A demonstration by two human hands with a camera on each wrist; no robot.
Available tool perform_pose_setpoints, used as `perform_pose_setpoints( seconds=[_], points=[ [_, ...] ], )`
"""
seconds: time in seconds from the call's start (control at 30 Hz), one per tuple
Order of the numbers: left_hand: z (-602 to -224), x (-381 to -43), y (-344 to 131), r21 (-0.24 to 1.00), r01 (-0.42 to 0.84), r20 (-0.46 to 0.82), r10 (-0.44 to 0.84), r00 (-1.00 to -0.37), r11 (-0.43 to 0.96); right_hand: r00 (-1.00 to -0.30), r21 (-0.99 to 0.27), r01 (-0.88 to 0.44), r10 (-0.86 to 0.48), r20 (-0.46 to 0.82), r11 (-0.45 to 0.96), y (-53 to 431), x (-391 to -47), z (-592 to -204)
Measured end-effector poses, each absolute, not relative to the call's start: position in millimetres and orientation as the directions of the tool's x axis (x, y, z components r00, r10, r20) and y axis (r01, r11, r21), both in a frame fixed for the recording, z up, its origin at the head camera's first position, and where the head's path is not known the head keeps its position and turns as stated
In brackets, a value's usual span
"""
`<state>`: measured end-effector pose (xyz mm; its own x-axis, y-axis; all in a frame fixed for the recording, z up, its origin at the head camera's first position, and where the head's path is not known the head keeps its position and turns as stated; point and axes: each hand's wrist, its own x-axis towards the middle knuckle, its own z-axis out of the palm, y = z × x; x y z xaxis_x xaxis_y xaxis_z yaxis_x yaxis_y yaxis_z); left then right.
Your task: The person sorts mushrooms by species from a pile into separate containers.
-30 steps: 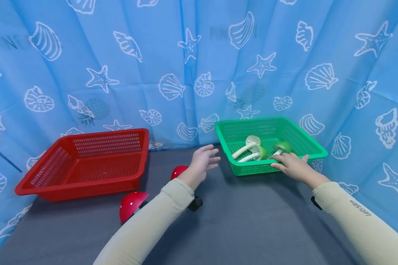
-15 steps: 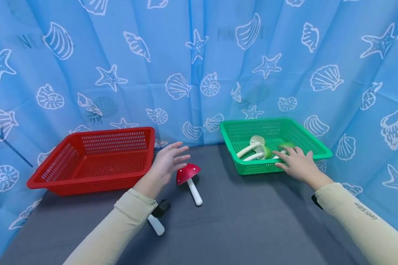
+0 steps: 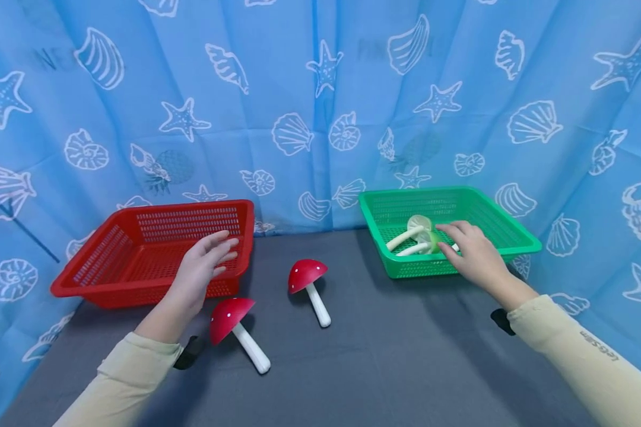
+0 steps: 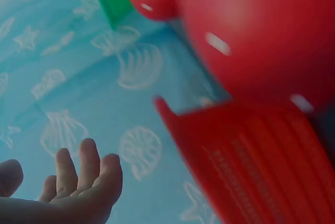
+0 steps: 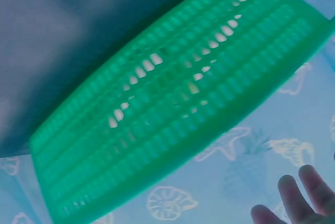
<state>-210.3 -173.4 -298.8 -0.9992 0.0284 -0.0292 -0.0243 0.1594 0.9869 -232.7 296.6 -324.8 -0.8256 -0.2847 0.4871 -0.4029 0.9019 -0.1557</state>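
My left hand (image 3: 197,270) hovers in front of the red basket (image 3: 155,293), its fingers loosely spread with nothing in them. Just to its right, a red-capped toy mushroom (image 3: 232,320) with white dots lies on the table. A second red-capped mushroom (image 3: 306,274) lies farther right, stem pointing toward me. At the front rim of the green basket (image 3: 513,252), my right hand (image 3: 474,258) is held with bent, relaxed fingers, gripping nothing. White-stemmed, green-capped mushrooms (image 3: 404,237) lie inside on the left. Another white stem (image 3: 455,247) shows partly, mostly hidden behind the right hand.
Both baskets stand at the back of the dark grey table (image 3: 363,367), with a gap between them. Directly behind hangs a blue curtain (image 3: 299,89) printed with shells and starfish.
My left hand has moved left from the middle to the red basket, uncovering both red mushrooms. The right hand has stayed near the green basket's front rim, its fingers shifting slightly.
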Motion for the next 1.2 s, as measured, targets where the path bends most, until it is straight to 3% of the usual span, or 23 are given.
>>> perform_pose_setpoints(
  seconds=[0.17, 0.37, 0.7, 0.93, 1.2],
  points=[
    [-308, -208, -192, 0.945, 0.004, 0.015, -0.031, -0.999, 0.326, -0.797, -0.213, -0.438, -0.268, 0.541, 0.873, 283, -229, -321],
    [-322, -210, -210, 0.834, 0.144, 0.18, -0.016, -0.984, 0.532, -0.783, -0.261, -0.476, -0.269, 0.56, 0.84, 272, -226, -321],
    [-347, -221, -233, 0.437, 0.257, 0.417, 0.06, -0.907, 0.862, -0.772, -0.316, -0.523, -0.284, 0.568, 0.791, 259, -221, -326],
    [-364, -227, -254, 0.165, 0.303, 0.437, 0.206, -0.876, 0.939, -0.766, -0.366, -0.56, -0.297, 0.569, 0.743, 245, -220, -331],
    [-381, -236, -271, 0.142, 0.347, 0.461, 0.249, -0.852, 0.927, -0.751, -0.381, -0.6, -0.33, 0.573, 0.704, 226, -222, -338]
  ],
)
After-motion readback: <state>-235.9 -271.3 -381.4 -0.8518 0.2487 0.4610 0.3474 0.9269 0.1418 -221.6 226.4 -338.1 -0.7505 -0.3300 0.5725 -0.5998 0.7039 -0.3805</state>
